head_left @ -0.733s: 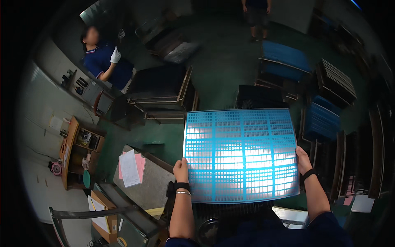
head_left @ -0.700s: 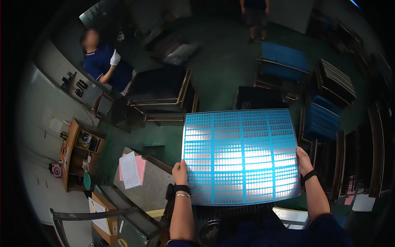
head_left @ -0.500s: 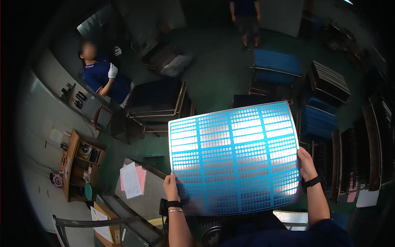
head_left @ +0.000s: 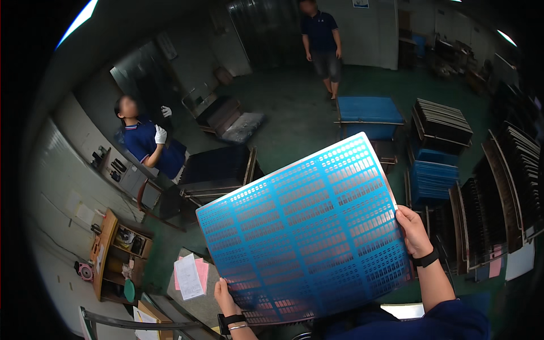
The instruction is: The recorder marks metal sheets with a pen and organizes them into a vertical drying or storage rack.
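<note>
A large, thin metal sheet (head_left: 306,232) with a blue coating and a grid of shiny cut-out-like patterns is held up in front of me. My left hand (head_left: 225,297) grips its lower left edge, with the fingers partly hidden behind the sheet. Higher up, my right hand (head_left: 415,231) pinches the right edge between thumb and fingers. The sheet is tilted, its right side raised above its left. Dark bands circle both wrists, and a bracelet is on the left one.
Papers, white on pink (head_left: 191,276), lie on a grey table at left. A wooden shelf unit (head_left: 107,255) stands by the wall. Racks of blue sheets (head_left: 433,178) and dark racks (head_left: 501,187) are at right. A gloved co-worker (head_left: 148,139) stands far left; another person (head_left: 322,42) is at the back.
The sheet has tipped, its left side dropping with my left hand, and its bright glare has faded. My view has lifted, showing more of the room. The person at the back has shifted in view.
</note>
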`<act>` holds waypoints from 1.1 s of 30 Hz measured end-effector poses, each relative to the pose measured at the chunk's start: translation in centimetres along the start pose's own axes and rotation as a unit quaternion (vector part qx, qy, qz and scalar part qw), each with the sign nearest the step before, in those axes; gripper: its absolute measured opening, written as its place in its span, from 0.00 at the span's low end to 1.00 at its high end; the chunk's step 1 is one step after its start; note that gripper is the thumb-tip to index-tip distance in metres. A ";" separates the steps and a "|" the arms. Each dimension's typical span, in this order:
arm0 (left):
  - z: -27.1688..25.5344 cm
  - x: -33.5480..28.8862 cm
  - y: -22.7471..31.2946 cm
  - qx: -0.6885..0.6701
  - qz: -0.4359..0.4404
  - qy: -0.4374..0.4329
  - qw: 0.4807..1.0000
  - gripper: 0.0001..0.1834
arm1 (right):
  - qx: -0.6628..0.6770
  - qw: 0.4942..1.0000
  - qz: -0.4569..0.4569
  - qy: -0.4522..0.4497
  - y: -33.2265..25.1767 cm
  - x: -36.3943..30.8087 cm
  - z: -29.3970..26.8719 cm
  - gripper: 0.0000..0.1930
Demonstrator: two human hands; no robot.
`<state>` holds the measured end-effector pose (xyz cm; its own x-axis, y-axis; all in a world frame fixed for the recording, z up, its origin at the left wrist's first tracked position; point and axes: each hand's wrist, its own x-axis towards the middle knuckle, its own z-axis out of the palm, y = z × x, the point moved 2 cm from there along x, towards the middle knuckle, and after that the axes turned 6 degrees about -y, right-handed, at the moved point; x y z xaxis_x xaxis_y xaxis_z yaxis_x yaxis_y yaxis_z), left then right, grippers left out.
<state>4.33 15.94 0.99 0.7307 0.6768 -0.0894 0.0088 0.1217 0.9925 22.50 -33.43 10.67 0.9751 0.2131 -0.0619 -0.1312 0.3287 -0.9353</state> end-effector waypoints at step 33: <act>7.4 -2.6 11.5 -0.450 -0.078 -0.309 0.834 0.30 | 0.195 0.951 0.079 -0.225 -1.7 7.6 -1.9 0.18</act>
<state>7.57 10.19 13.24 0.9836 0.1310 0.1240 -0.1752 0.8573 0.4841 30.49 -34.08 11.10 0.7735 0.6321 0.0469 -0.4118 0.5574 -0.7209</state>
